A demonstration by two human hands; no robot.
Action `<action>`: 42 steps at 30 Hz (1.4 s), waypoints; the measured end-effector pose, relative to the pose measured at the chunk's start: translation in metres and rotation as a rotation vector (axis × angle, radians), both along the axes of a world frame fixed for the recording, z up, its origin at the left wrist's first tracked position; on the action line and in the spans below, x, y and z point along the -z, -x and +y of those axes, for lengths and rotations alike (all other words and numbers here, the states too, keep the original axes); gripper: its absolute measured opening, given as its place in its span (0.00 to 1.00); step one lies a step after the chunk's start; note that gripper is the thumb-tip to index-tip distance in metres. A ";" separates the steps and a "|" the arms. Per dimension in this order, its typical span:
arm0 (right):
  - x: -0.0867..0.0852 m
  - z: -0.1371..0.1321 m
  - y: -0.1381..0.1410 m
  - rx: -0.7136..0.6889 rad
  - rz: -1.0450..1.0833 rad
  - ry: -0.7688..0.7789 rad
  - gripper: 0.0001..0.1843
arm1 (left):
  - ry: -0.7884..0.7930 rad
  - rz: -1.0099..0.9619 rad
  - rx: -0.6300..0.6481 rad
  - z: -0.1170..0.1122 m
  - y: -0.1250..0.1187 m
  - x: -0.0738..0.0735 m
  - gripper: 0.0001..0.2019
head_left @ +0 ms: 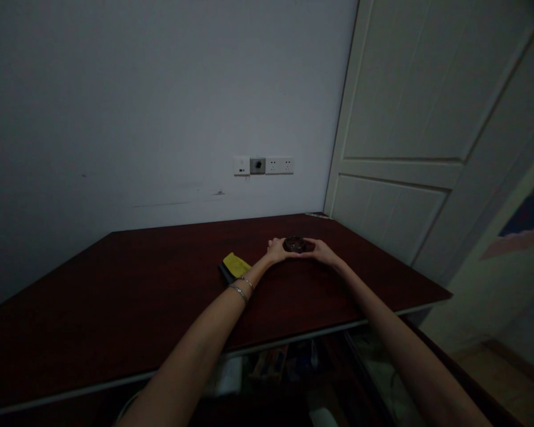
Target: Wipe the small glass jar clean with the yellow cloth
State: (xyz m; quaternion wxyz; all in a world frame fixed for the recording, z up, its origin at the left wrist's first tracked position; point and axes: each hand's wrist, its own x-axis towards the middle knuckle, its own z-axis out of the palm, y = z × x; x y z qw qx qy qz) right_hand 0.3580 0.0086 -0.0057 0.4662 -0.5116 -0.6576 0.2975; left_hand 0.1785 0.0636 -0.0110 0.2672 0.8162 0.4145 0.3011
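Both my arms reach far out over a dark red wooden table [115, 296]. My left hand [277, 250] and my right hand [321, 251] close around a small dark round dish [294, 244] that sits on the tabletop between them. Fingers of each hand curl against its sides. Two thin bracelets [242, 287] circle my left wrist. Just left of my left forearm lies a yellow cloth on a dark flat object [234, 265].
A pale wall behind the table carries a row of sockets [263, 165]. A white panelled door [409, 148] stands at the right. Under the table's front edge are dim shelves with small items [276, 362].
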 end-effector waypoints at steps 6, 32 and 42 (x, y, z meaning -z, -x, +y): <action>0.000 -0.002 0.000 -0.004 -0.026 -0.013 0.32 | -0.013 0.075 -0.057 0.003 -0.003 0.007 0.37; 0.010 0.001 -0.002 -0.034 -0.085 0.039 0.31 | 0.059 0.200 -0.150 -0.010 -0.001 0.004 0.44; 0.021 0.009 -0.008 -0.034 -0.276 -0.008 0.34 | 0.023 0.358 -0.177 -0.015 0.001 0.005 0.45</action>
